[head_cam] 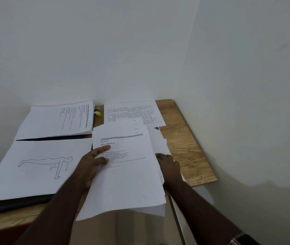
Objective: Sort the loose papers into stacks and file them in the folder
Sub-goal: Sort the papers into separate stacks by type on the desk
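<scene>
Both hands clamped on a sheaf of papers, held up over the near edge of the desk.

Left hand has its fingers spread on the printed top page and its thumb out of sight behind the sheaf; right hand grips the right edge, fingers curled behind, so the sheets under the top page are mostly hidden. Left of the sheaf, the drawing sheet with a push-up figure lies on the dark folder. Behind it sits a text stack, and a small yellow object peeks out just beside that stack. At the back right, a table page lies flat, its near edge covered by the raised sheaf. White walls close in the corner.
</scene>
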